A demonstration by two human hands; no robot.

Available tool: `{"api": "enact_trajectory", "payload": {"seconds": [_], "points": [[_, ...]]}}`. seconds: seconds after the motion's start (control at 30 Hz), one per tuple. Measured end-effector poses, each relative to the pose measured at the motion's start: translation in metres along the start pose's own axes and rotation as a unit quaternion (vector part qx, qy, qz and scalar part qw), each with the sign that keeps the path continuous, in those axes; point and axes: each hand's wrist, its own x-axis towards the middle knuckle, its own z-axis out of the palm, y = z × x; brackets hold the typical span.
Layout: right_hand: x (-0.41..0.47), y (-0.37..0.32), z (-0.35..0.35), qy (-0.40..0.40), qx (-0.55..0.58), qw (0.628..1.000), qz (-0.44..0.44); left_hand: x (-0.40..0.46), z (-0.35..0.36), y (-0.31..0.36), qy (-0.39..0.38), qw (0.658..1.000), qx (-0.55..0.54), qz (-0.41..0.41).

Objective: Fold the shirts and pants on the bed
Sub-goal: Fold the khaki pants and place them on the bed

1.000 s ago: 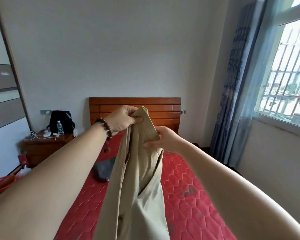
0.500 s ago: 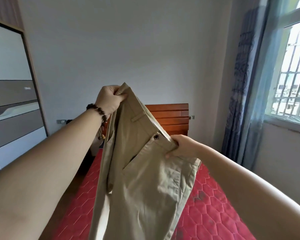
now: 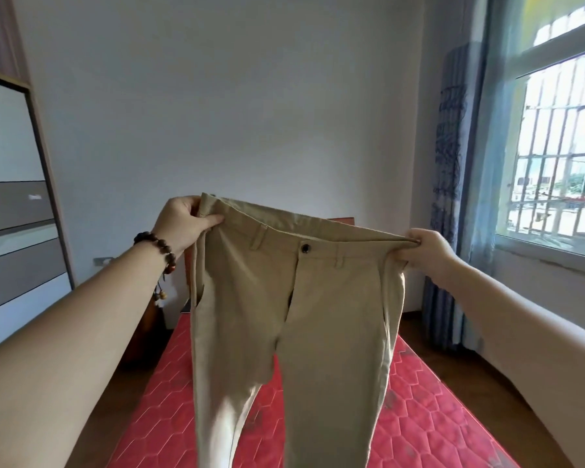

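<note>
Pants point(image 3: 294, 325) in khaki hang full length above the bed point(image 3: 436, 420), stretched by the waistband between two bare hands. At the waistband's near-left corner the left hand point(image 3: 183, 221) makes its grip with fingers curled over the top edge and the thumb pressed on the front of the cloth; at the opposite corner the right hand point(image 3: 429, 248) pinches the band with fingers bunched tightly round it. Between the two, the waistband runs taut and nearly level, its dark button point(image 3: 305, 247) fastened at the centre and belt loops facing the wearer of the camera. Below it both legs drop straight, parted at the crotch, their lower ends running out of the bottom of the view.

Judged from this, folding of this garment has not begun: it is opened flat and squared, with no crease laid in, and the legs have yet to be brought together and doubled. No shirts or finished stacks can be seen; the pants hide much of the bed.

A beaded bracelet point(image 3: 157, 251) circles the left wrist. Under the pants lies a red quilted mattress, bare of sheets, with a wooden headboard point(image 3: 341, 220) just behind the waistband. Left of the pants stands a wardrobe point(image 3: 14, 231); right of them, a patterned curtain point(image 3: 453, 197) and a barred window point(image 3: 561, 157) letting in daylight.
</note>
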Motion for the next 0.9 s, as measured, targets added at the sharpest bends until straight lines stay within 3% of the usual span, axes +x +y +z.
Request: {"api": "enact_trajectory", "payload": {"seconds": [0.1, 0.2, 0.27, 0.33, 0.43, 0.6, 0.7, 0.77, 0.9], "points": [[0.006, -0.008, -0.015, 0.047, 0.116, 0.992, 0.006, -0.01, 0.008, -0.009, -0.025, 0.999, -0.003, -0.027], [0.013, -0.018, -0.036, 0.04, 0.173, 0.984, -0.003, -0.011, 0.013, -0.012, -0.007, 0.999, -0.028, -0.024], [0.017, -0.024, -0.055, 0.013, 0.216, 0.976, -0.03, -0.008, 0.014, -0.013, -0.009, 0.995, -0.099, -0.033], [0.017, -0.021, -0.07, -0.033, 0.267, 0.963, -0.018, -0.004, 0.02, -0.016, -0.032, 0.971, -0.216, -0.097], [0.009, -0.008, -0.065, -0.053, 0.218, 0.972, 0.072, -0.008, 0.047, -0.026, -0.066, 0.943, -0.242, -0.219], [0.003, 0.011, -0.048, 0.104, 0.134, 0.969, 0.182, -0.011, 0.1, -0.041, 0.039, 0.915, -0.219, -0.335], [-0.003, -0.004, -0.031, 0.205, 0.077, 0.958, 0.186, -0.013, 0.13, -0.025, 0.066, 0.915, -0.215, -0.335], [-0.005, -0.017, -0.015, 0.242, 0.11, 0.95, 0.165, -0.014, 0.151, -0.004, 0.073, 0.903, -0.261, -0.334], [-0.017, -0.048, 0.028, 0.206, 0.193, 0.954, 0.103, -0.022, 0.193, 0.036, 0.026, 0.936, -0.242, -0.256]]}}
